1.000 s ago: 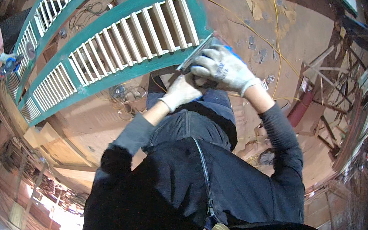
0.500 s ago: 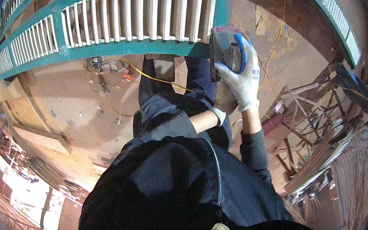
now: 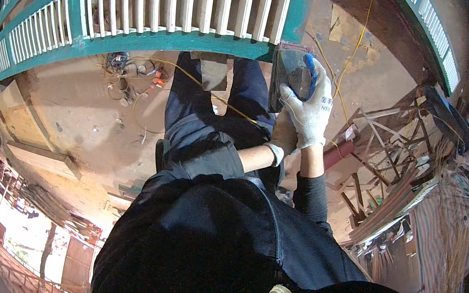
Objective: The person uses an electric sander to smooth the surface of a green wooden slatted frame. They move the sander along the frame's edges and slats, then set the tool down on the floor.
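Note:
Both my hands wear white-grey work gloves and are on a dark power sander (image 3: 284, 72) with a reddish front edge. My right hand (image 3: 315, 107) wraps over its right side, beside a blue part of the housing. My left hand (image 3: 284, 131) is closed at the sander's near end, in shadow and partly covered by the right hand. The sander sits against the near right corner of a teal wooden frame (image 3: 213, 44) with white upright slats (image 3: 207, 2). Its underside is hidden.
My legs (image 3: 185, 91) are below the frame's near edge, with a grey block (image 3: 214, 75) between them. A yellow cord (image 3: 179, 67) crosses the floor. Tangled cables (image 3: 122, 74) lie left, wooden boards (image 3: 44, 159) farther left. Stacked wooden frames (image 3: 382, 143) stand right; another slatted teal panel (image 3: 436, 31) is far right.
The sander and both hands have moved nearer to me relative to the frame, off its corner slats toward the near rail. The whole view has shifted slightly. Both hands keep their hold.

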A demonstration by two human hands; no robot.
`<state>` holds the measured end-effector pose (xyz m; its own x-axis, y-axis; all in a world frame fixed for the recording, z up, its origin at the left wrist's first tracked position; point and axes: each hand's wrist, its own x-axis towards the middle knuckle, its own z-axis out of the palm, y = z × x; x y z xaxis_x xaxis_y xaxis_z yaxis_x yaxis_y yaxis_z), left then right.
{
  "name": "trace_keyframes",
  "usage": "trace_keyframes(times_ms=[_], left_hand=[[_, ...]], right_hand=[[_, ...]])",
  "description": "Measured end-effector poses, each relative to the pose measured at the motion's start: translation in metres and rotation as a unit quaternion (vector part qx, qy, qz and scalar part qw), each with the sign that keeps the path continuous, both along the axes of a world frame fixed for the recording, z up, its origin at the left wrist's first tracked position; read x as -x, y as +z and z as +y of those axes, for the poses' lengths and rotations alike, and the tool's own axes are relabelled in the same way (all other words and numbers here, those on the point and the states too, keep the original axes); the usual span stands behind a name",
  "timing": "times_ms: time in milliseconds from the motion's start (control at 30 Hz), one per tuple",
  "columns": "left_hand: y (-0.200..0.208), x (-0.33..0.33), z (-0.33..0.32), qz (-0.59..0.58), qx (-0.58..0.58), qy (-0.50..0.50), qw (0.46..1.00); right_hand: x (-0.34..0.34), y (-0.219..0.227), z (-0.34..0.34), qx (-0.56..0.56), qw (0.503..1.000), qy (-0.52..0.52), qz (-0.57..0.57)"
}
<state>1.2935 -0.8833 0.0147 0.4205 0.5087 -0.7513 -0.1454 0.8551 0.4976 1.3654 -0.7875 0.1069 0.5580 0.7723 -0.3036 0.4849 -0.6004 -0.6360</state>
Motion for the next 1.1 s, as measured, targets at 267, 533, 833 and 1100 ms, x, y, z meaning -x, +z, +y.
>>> trace_keyframes(times_ms=[267, 533, 833, 1100], left_hand=[[-0.025, -0.027, 0.044, 0.03, -0.087, -0.018, 0.996], [0.018, -0.068, 0.184, 0.148, -0.161, -0.159, 0.963], [0.016, -0.085, 0.211, 0.191, -0.199, -0.193, 0.942], [0.04, -0.011, 0.145, 0.168, -0.136, -0.298, 0.93]], right_hand=[[-0.021, -0.02, 0.027, -0.083, 0.995, -0.015, -0.054], [-0.091, -0.046, 0.112, -0.116, 0.988, -0.019, -0.098], [-0.104, -0.046, 0.139, -0.084, 0.989, -0.033, -0.121], [-0.038, -0.028, 0.048, 0.011, 0.991, -0.097, -0.094]])
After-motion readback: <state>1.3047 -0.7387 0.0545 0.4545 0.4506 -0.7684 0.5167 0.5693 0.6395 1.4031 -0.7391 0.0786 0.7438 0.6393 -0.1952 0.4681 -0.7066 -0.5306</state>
